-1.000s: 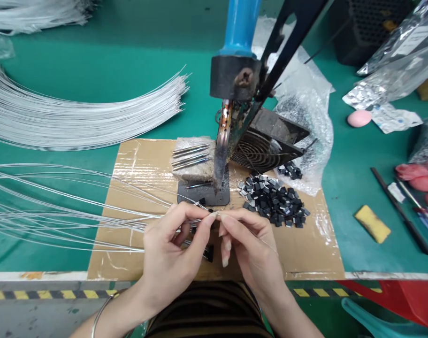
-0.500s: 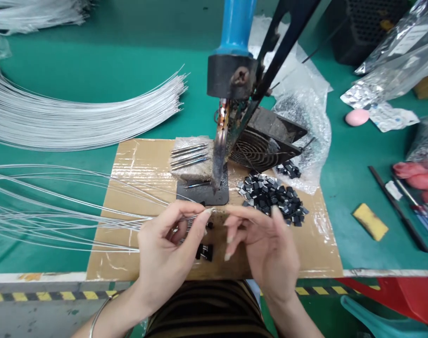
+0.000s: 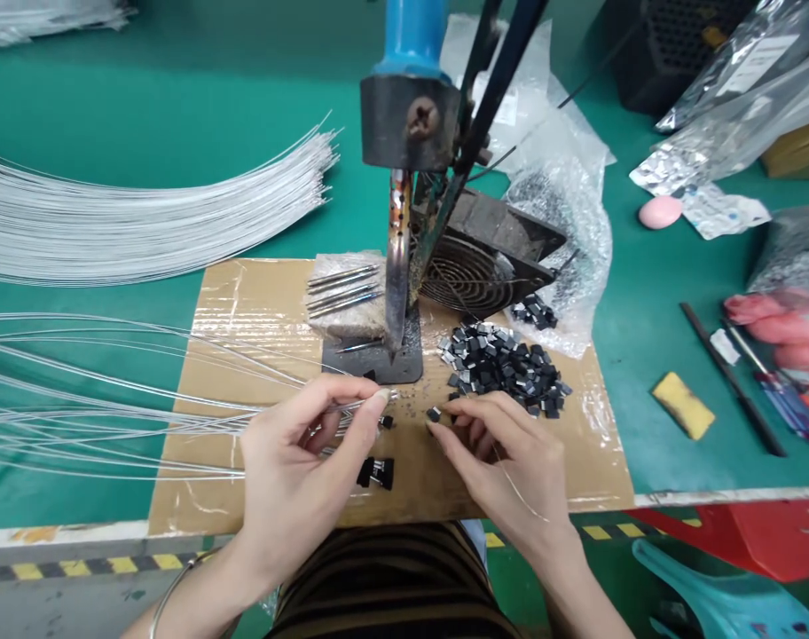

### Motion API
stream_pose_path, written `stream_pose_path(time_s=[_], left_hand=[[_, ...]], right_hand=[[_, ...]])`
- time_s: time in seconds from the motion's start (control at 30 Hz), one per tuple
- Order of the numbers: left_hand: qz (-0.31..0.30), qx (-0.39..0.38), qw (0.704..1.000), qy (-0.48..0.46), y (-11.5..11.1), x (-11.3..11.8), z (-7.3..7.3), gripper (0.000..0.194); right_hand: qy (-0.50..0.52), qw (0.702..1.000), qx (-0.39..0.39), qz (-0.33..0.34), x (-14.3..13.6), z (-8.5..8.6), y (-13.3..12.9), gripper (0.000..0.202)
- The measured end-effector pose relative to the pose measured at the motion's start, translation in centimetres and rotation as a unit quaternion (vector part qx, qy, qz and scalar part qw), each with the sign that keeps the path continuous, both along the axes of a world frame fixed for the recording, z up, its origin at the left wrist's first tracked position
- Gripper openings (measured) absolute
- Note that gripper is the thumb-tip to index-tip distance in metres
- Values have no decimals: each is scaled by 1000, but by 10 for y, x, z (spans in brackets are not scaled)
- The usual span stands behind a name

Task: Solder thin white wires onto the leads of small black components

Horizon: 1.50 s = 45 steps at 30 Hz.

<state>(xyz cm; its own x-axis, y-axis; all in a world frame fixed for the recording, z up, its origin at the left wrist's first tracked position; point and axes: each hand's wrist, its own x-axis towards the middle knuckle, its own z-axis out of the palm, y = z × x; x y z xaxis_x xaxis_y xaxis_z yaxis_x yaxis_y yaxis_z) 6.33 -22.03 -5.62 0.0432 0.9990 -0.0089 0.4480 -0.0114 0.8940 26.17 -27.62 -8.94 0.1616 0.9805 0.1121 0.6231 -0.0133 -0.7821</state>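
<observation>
My left hand [image 3: 311, 461] is closed in a pinch on a thin white wire [image 3: 386, 396], whose bare tip sticks out past the thumb. More wires [image 3: 211, 410] trail off leftward from this hand. Between the thumb and forefinger of my right hand [image 3: 514, 466] is a small black connector [image 3: 434, 414] with a metal end. Across that palm runs a thin silvery strand [image 3: 521, 497]. Beyond the hands, a blue-handled soldering iron [image 3: 397, 257] hangs tip down in a stand. Loose black connectors [image 3: 504, 366] lie heaped just behind my right hand.
Cardboard [image 3: 591, 461] covers the bench under the work. A dark fan [image 3: 477, 271] leans behind the iron. Metal tips [image 3: 341, 291] rest on a wrapped block. A thick wire bundle [image 3: 178, 226] lies at left; a yellow sponge [image 3: 682, 406] and black rod [image 3: 730, 377] are at right.
My right hand has gone from spread fingers near the left fingertips to a pinch on a black connector, slightly farther right. The left hand keeps its pinch. The whole view has shifted slightly.
</observation>
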Motion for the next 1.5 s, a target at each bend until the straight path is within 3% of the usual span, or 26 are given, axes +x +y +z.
stream_pose_path(time_s=[0.13, 0.23, 0.4, 0.57, 0.7, 0.83, 1.0, 1.2, 1.5], left_hand=[[-2, -8, 1000, 7, 0, 0, 0, 4], [1, -15, 1000, 9, 1, 0, -1, 6], [6, -17, 1000, 6, 1, -2, -1, 6], [3, -23, 1000, 2, 1, -2, 0, 4], [3, -32, 999, -12, 0, 0, 3, 2], [-1, -41, 999, -14, 0, 0, 6, 5], [-1, -42, 999, -10, 0, -2, 6, 3], [-10, -41, 999, -35, 3, 0, 9, 6], [-23, -98, 992, -79, 6, 0, 13, 6]], right_hand=[[-88, 996, 17, 1, -8, -4, 5, 7], [-78, 997, 3, -5, -10, -4, 7, 1], [48, 994, 27, -94, -7, 0, 0, 6], [231, 958, -3, -172, -13, 10, -2, 8], [305, 942, -18, -139, -21, 21, 8, 1], [312, 946, -15, -90, -27, 25, 16, 10], [388, 916, -31, -102, -31, 24, 19, 9], [362, 930, -17, -67, -31, 24, 24, 14], [359, 933, -5, -27, -33, 25, 28, 22]])
